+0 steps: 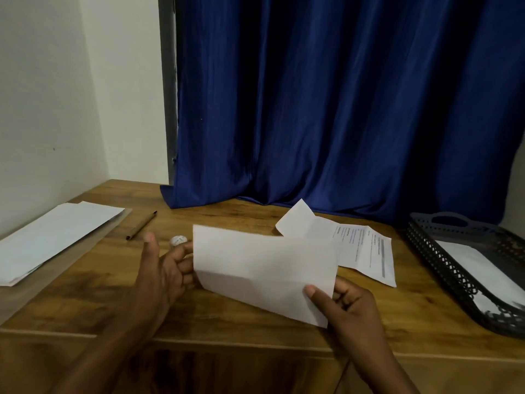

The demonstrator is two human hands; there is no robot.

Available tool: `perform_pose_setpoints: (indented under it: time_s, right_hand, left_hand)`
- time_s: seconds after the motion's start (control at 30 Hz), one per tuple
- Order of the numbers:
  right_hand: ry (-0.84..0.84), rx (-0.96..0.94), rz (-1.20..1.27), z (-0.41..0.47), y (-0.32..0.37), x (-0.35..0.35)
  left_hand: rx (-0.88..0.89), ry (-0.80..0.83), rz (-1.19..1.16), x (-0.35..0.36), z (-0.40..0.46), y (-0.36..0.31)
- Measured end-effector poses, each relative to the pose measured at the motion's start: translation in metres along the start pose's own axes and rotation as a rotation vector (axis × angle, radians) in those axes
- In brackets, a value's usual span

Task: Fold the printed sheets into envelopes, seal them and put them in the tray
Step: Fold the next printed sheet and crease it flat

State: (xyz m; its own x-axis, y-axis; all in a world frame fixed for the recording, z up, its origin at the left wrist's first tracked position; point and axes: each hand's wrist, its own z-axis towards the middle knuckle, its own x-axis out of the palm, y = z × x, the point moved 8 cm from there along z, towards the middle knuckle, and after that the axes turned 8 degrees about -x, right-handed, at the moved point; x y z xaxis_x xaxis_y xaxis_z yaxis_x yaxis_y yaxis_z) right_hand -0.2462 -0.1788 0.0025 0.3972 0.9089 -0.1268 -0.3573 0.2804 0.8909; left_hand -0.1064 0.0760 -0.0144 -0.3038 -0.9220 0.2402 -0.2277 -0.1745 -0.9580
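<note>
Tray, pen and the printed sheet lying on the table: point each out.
tray [426, 248]: head view, left mesh wall.
pen [141, 225]: head view, mid-barrel.
printed sheet [366, 251]: head view, printed face.

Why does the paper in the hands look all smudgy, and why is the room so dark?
In the head view, the folded sheet looks smeared, probably motion blur; the left hand and right hand are soft too. The light is dim, so the curtain folds go nearly black, and the tray looks shadowy.

Single head-worn view, close above the wooden table [113, 294], facing forward and down (toward the blue curtain [341, 109])
</note>
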Motion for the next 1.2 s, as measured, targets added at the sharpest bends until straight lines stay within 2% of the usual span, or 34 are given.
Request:
perform_pose_setpoints:
  time_s: [0.07,0.17,0.3,0.37,0.43,0.53,0.63,0.73,0.93,1.07,1.2]
  right_hand:
    - [-0.079,0.002,-0.02,0.006,-0.01,-0.007]
    - [-0.19,0.001,-0.213,0.014,-0.021,-0.019]
    - [-0.222,0.046,-0.446,0.018,-0.031,-0.023]
    - [-0.209,0.016,-0.524,0.017,-0.031,-0.021]
    - [-0.157,-0.039,-0.66,0.017,-0.028,-0.015]
    - [0.037,-0.076,-0.891,0.017,-0.031,0.004]
    - [0.237,-0.133,-1.029,0.019,-0.039,0.022]
    - [0.349,-0.123,-1.086,0.02,-0.049,0.028]
    - [0.407,-0.104,-1.05,0.016,-0.051,0.032]
    - [0.452,-0.19,-1.019,0.006,-0.038,0.034]
    - [0.557,-0.245,-0.98,-0.011,-0.029,0.033]
  left_hand:
    - [-0.009,-0.042,0.085,0.001,0.005,0.005]
    - [0.167,-0.031,0.467,0.017,0.007,0.007]
    - [0.368,-0.017,0.758,0.033,-0.002,0.009]
    - [0.442,0.002,0.921,0.044,-0.007,0.008]
    - [0.519,0.049,1.202,0.055,-0.009,0.018]
    - [0.508,0.118,1.556,0.065,-0.009,0.034]
    - [0.401,0.162,1.633,0.064,-0.002,0.043]
    - [0.348,0.183,1.669,0.061,0.0,0.047]
    - [0.397,0.106,1.595,0.06,-0.011,0.037]
    - [0.436,0.135,1.559,0.062,-0.024,0.031]
    - [0.478,0.162,1.62,0.058,-0.037,0.035]
